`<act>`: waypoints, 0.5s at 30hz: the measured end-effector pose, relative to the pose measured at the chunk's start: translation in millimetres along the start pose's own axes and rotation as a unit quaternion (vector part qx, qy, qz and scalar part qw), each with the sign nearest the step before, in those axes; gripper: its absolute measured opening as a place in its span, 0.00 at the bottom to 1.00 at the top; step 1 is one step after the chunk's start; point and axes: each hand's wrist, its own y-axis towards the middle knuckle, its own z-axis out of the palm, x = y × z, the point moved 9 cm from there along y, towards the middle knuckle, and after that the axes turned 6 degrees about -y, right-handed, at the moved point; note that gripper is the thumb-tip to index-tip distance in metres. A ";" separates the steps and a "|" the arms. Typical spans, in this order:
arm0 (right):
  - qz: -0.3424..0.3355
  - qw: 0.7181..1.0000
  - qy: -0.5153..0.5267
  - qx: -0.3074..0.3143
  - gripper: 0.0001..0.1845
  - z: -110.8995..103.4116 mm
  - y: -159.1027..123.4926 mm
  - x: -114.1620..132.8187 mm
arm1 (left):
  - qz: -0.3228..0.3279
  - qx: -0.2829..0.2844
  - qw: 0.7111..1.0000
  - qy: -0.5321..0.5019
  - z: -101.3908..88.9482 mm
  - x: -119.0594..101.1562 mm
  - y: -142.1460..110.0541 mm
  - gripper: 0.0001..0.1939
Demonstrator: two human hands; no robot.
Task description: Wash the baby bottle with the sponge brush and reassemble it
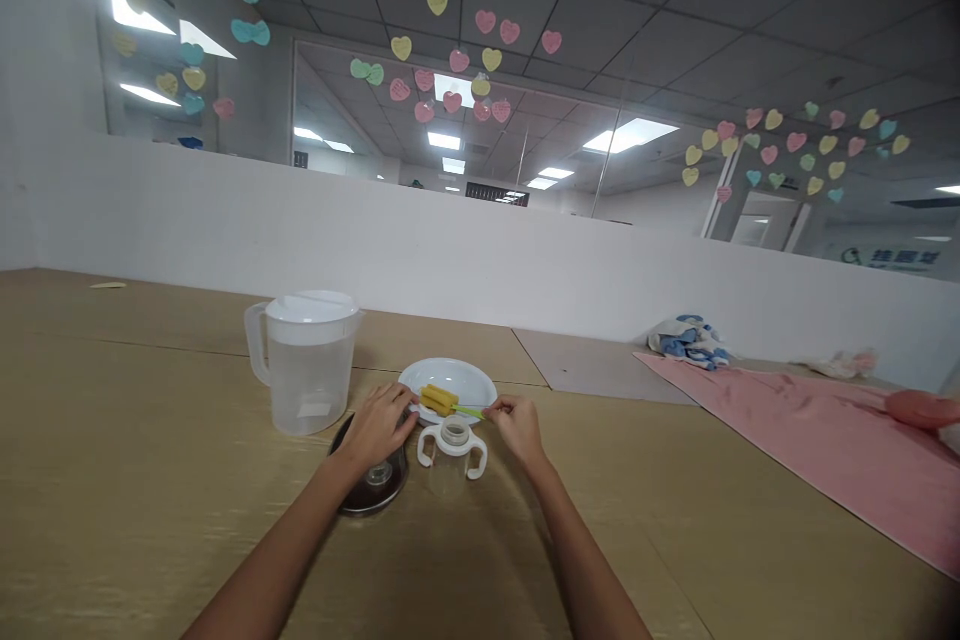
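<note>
My right hand (517,428) pinches the thin green handle of a yellow sponge bottle brush (439,401), whose sponge head rests on a white round plate (457,382). My left hand (379,425) hovers over a dark round lid (360,460), its fingers reaching toward the plate's near rim and the sponge. Whatever its palm may cover is hidden. Between my hands stands a clear baby bottle with white twin handles (452,450). To the left is a clear plastic pitcher with a white lid (307,365), holding water.
Everything stands on a tan wooden tabletop (150,520). A pink cloth (795,440) covers the right side, with crumpled blue-and-white fabric (688,342) behind it. A low white partition (450,270) runs along the far edge.
</note>
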 end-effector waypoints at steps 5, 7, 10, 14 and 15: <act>0.016 0.999 0.045 0.008 0.10 4.1 0.9 -4.3 | -0.006 0.005 1.000 -0.002 0.9 0.4 -0.5 0.12; 0.015 1.000 0.018 0.001 0.10 1.5 -0.3 -2.7 | -0.010 0.008 1.000 -0.003 0.2 0.0 -0.5 0.12; 0.010 0.996 -0.083 -0.030 0.10 -6.8 -3.4 1.8 | -0.016 0.009 1.000 -0.006 -0.7 0.2 -0.4 0.12; -0.025 0.971 -0.226 -0.080 0.11 -13.6 -8.3 12.8 | -0.021 0.007 1.000 -0.005 -0.7 1.4 -0.6 0.13; -0.036 0.965 -0.247 -0.084 0.11 -12.6 -9.2 15.2 | -0.020 0.007 1.000 -0.004 -0.8 1.2 -0.6 0.13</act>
